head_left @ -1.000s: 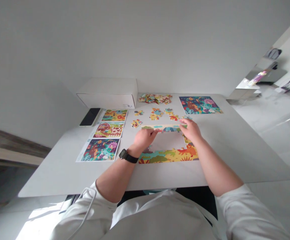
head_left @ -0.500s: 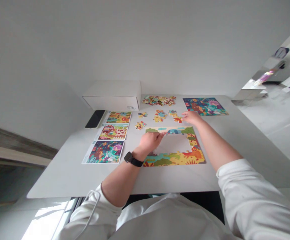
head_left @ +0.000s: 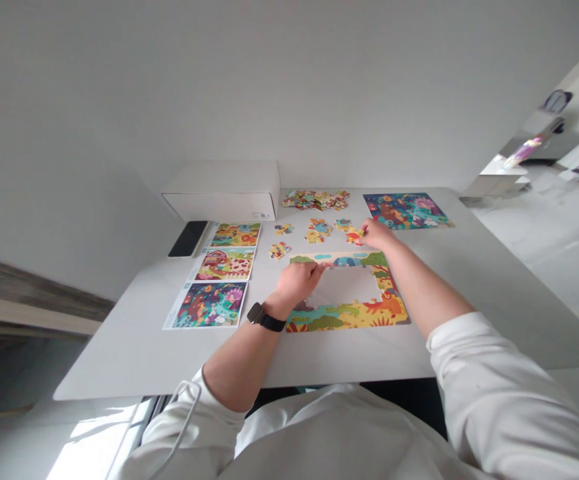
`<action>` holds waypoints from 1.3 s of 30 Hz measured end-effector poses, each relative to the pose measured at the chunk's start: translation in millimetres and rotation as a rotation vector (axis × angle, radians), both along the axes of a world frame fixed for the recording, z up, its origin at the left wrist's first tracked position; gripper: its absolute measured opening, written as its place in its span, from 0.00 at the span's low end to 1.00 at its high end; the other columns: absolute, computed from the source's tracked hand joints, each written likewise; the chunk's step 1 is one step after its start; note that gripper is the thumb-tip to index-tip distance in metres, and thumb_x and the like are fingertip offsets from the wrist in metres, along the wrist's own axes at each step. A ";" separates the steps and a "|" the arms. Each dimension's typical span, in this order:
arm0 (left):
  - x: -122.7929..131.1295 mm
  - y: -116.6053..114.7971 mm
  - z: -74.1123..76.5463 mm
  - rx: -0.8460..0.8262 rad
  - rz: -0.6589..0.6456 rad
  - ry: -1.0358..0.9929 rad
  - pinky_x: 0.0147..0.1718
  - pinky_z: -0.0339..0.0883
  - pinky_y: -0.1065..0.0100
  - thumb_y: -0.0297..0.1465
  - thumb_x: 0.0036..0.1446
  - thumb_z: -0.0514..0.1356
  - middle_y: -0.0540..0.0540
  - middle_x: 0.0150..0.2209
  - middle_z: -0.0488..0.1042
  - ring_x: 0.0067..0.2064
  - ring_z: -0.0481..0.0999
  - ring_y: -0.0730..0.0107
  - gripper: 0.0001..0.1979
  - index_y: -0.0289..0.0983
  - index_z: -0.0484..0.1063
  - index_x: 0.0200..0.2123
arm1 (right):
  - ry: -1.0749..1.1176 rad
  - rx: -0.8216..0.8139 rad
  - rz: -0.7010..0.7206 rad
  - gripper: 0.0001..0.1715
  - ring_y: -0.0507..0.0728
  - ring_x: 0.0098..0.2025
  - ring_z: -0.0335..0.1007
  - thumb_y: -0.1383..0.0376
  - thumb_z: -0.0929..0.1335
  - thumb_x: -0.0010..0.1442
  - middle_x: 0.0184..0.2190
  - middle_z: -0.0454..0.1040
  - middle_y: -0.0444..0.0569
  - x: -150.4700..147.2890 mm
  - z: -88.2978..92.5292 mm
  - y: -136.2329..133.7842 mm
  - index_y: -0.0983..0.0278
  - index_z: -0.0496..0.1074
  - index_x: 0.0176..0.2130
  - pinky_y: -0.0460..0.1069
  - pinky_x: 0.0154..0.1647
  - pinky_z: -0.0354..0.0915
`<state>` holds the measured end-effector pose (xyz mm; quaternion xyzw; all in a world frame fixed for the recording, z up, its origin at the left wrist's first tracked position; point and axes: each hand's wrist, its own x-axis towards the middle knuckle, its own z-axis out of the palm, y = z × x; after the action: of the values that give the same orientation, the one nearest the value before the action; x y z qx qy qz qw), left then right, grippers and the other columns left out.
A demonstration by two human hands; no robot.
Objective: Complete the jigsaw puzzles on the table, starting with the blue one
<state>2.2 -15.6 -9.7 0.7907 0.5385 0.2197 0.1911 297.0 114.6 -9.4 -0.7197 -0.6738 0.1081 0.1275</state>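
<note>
A partly assembled jigsaw puzzle (head_left: 346, 320) lies in front of me, its animal-scene border joined around a bare middle. My left hand (head_left: 299, 280), wearing a black watch, rests over the border's upper left part. Its fingers are curled, thumb and forefinger together near the top inner edge; whatever is between them is too small to make out. Beyond the border, my right hand (head_left: 378, 235) has its fingertips pinched at the right edge of a red and yellow puzzle piece (head_left: 353, 235). Loose pieces (head_left: 318, 229) lie just left of that one, with another small cluster (head_left: 280, 250) nearer the left hand.
A heap of puzzle pieces (head_left: 314, 199) lies by the wall beside a white box (head_left: 222, 200). Three picture sheets (head_left: 212, 305) line the left, near a black phone (head_left: 188, 239). A dark forest picture (head_left: 409, 211) lies at the back right.
My right hand has shifted slightly left, and its fingers have closed at the edge of the red and yellow puzzle piece. The left hand stays in place over the border.
</note>
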 end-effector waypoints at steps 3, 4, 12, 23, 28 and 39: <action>-2.1 0.1 2.3 0.016 0.007 -0.058 0.29 0.45 0.63 0.51 0.73 0.47 0.46 0.22 0.67 0.26 0.59 0.68 0.31 0.39 0.65 0.22 | 0.194 0.106 -0.028 0.11 0.56 0.36 0.75 0.66 0.75 0.55 0.34 0.80 0.45 -2.1 1.6 -14.3 0.59 0.74 0.39 0.49 0.41 0.68; -2.6 -0.6 3.6 0.027 0.006 -0.084 0.29 0.45 0.63 0.51 0.73 0.46 0.47 0.21 0.65 0.26 0.58 0.68 0.31 0.40 0.63 0.21 | 0.272 0.144 -0.023 0.09 0.56 0.35 0.75 0.66 0.74 0.56 0.32 0.79 0.44 -2.4 3.6 -19.5 0.59 0.73 0.38 0.49 0.41 0.68; -7.4 -4.6 6.4 0.141 -0.056 -0.212 0.29 0.47 0.64 0.51 0.74 0.46 0.52 0.20 0.56 0.25 0.54 0.71 0.30 0.40 0.54 0.21 | 0.892 0.319 0.149 0.20 0.55 0.35 0.73 0.52 0.76 0.54 0.34 0.74 0.43 6.7 35.6 -88.4 0.58 0.71 0.42 0.50 0.39 0.70; -3.4 13.2 37.7 0.118 0.107 -0.724 0.27 0.55 0.69 0.53 0.73 0.52 0.53 0.22 0.62 0.25 0.59 0.74 0.26 0.39 0.67 0.30 | 1.155 0.314 -0.017 0.27 0.55 0.34 0.69 0.44 0.75 0.50 0.32 0.70 0.42 -7.6 3.4 -136.9 0.56 0.67 0.41 0.48 0.34 0.67; 33.5 8.4 34.4 -0.091 0.048 -0.722 0.26 0.58 0.72 0.49 0.66 0.63 0.50 0.28 0.73 0.25 0.63 0.76 0.19 0.39 0.71 0.36 | 1.149 0.294 0.053 0.27 0.55 0.35 0.70 0.44 0.76 0.51 0.32 0.71 0.42 -12.2 4.0 -139.7 0.56 0.68 0.41 0.49 0.35 0.68; 51.0 -7.8 -0.4 -0.260 0.010 -0.698 0.23 0.60 0.72 0.51 0.57 0.69 0.46 0.31 0.80 0.23 0.67 0.77 0.22 0.37 0.77 0.38 | 1.131 0.181 0.223 0.24 0.56 0.34 0.72 0.47 0.78 0.51 0.30 0.74 0.42 -29.4 -9.5 -143.1 0.57 0.72 0.39 0.51 0.40 0.70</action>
<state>53.3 -23.4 -10.0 0.6347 0.4683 0.4065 0.4611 267.6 -28.5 -18.9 -0.4610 -0.5793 0.4305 0.5163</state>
